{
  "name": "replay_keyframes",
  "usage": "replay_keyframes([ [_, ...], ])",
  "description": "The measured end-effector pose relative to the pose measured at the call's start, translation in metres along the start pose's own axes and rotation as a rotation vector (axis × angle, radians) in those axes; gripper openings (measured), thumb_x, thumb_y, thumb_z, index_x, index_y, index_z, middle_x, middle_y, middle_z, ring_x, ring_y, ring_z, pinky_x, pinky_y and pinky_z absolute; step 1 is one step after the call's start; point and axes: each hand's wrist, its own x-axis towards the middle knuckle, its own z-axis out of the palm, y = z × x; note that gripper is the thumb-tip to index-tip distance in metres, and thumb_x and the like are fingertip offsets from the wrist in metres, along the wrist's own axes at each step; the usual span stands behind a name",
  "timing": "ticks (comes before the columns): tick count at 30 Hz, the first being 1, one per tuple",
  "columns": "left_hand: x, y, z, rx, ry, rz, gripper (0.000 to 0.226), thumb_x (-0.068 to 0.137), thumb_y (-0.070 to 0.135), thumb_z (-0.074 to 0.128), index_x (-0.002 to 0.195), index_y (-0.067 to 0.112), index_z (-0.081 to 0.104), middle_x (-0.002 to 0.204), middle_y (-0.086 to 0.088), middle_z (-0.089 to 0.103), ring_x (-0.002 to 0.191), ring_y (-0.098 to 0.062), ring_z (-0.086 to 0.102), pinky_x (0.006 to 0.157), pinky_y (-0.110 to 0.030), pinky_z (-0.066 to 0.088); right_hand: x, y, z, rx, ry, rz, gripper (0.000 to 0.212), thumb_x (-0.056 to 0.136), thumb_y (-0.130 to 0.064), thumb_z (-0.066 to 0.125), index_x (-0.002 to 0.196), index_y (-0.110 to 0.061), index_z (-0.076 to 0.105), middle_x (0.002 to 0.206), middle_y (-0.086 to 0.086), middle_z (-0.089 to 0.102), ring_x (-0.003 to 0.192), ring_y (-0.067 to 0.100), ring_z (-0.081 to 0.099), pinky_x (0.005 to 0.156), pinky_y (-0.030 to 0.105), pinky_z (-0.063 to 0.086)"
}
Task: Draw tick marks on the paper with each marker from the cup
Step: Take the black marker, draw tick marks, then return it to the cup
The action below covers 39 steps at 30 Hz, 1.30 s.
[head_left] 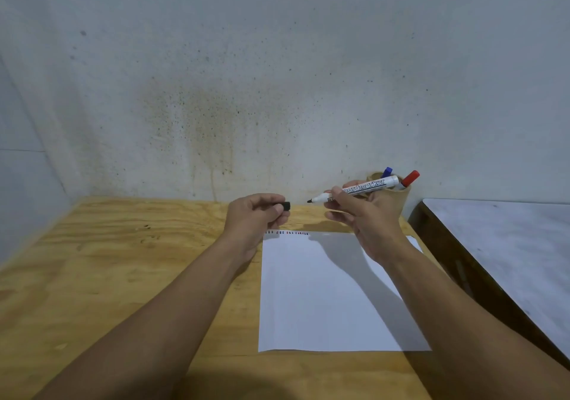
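My right hand [357,214] holds a white board marker [367,188] with its black tip bare and pointing left, raised above the paper's far edge. My left hand [256,214] pinches the marker's black cap [285,206], a short gap away from the tip. A white sheet of paper [324,301] lies on the wooden table, with a short row of red, blue and black tick marks [287,232] along its far left edge. Behind my right hand stands a tan cup [402,200] holding a blue-capped marker [387,172] and a red-capped marker [410,178].
The plywood table [123,260] meets a stained wall [246,106] at the back. A second table with a pale grey top [509,245] stands to the right, separated by a dark gap.
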Motion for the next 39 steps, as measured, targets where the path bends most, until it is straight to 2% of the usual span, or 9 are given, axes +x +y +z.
replay_keyframes([
  [5,-0.005,0.006,0.02,-0.179,-0.097,-0.088,0.016,0.081,-0.014,0.058,0.083,-0.002,0.068,0.075,-0.015,0.07,0.067,-0.02,0.072,0.064,-0.021,0.059,-0.009,-0.014,0.005,-0.051,0.031,-0.054,0.018,0.084,0.004,0.07,0.096,0.001,0.058,0.083,0.022,0.066,0.074,0.031,0.069,0.068,0.039,0.062],
  [11,-0.013,0.013,0.033,-0.177,-0.176,-0.089,0.015,0.083,-0.014,0.057,0.085,-0.003,0.067,0.07,-0.014,0.07,0.062,-0.018,0.071,0.062,-0.022,0.059,-0.014,-0.017,0.001,-0.156,0.041,-0.098,0.019,0.082,0.001,0.073,0.094,0.001,0.058,0.087,0.027,0.065,0.074,0.031,0.071,0.068,0.039,0.063],
  [17,-0.017,0.021,0.037,-0.144,-0.206,-0.093,0.012,0.081,-0.013,0.06,0.085,-0.004,0.067,0.075,-0.017,0.071,0.064,-0.021,0.071,0.061,-0.023,0.059,-0.011,-0.022,-0.011,-0.282,0.031,-0.145,0.023,0.076,-0.006,0.081,0.089,-0.004,0.062,0.081,0.02,0.069,0.074,0.024,0.072,0.065,0.036,0.057],
  [22,-0.023,0.024,0.046,-0.171,-0.232,-0.129,0.01,0.08,-0.013,0.061,0.085,-0.007,0.067,0.071,-0.016,0.072,0.064,-0.022,0.072,0.06,-0.024,0.059,-0.009,-0.024,-0.02,-0.286,0.001,-0.162,0.023,0.073,-0.001,0.082,0.087,0.001,0.063,0.084,0.031,0.069,0.073,0.026,0.069,0.062,0.034,0.053],
  [25,-0.024,0.025,0.055,-0.192,-0.223,-0.135,0.01,0.079,-0.015,0.061,0.086,-0.01,0.066,0.068,-0.017,0.071,0.062,-0.023,0.071,0.061,-0.025,0.06,-0.008,-0.023,-0.025,-0.253,-0.004,-0.191,0.024,0.073,0.0,0.082,0.086,0.007,0.063,0.077,0.026,0.066,0.069,0.027,0.069,0.061,0.034,0.054],
  [30,-0.023,0.027,0.068,-0.214,-0.216,-0.097,0.009,0.077,-0.014,0.063,0.086,-0.012,0.065,0.067,-0.017,0.071,0.06,-0.023,0.071,0.062,-0.026,0.06,-0.006,-0.025,-0.031,-0.228,-0.016,-0.159,0.012,0.081,-0.003,0.076,0.084,-0.001,0.065,0.071,0.012,0.067,0.067,0.021,0.065,0.066,0.036,0.052],
  [33,-0.024,0.023,0.075,-0.142,-0.223,-0.04,0.012,0.078,-0.008,0.067,0.089,-0.009,0.067,0.072,-0.016,0.072,0.065,-0.024,0.071,0.066,-0.029,0.061,-0.006,-0.026,-0.035,-0.293,-0.025,-0.116,0.008,0.086,-0.013,0.072,0.083,-0.007,0.067,0.073,0.005,0.066,0.072,0.017,0.063,0.066,0.036,0.046],
  [35,-0.025,0.019,0.08,-0.004,-0.223,0.022,0.015,0.077,0.001,0.072,0.093,-0.001,0.071,0.08,-0.013,0.073,0.073,-0.024,0.07,0.073,-0.034,0.061,-0.004,-0.032,-0.038,-0.246,-0.022,-0.049,0.011,0.092,-0.014,0.065,0.088,-0.003,0.064,0.082,0.011,0.066,0.078,0.023,0.062,0.066,0.037,0.044],
  [39,-0.018,0.009,0.088,0.37,-0.177,0.124,0.028,0.074,0.024,0.077,0.101,0.016,0.071,0.096,-0.005,0.073,0.082,-0.021,0.068,0.08,-0.035,0.056,0.003,-0.073,-0.049,-0.337,0.068,0.016,0.022,0.103,-0.021,0.044,0.111,-0.001,0.049,0.084,0.015,0.065,0.067,0.025,0.07,0.064,0.04,0.061],
])
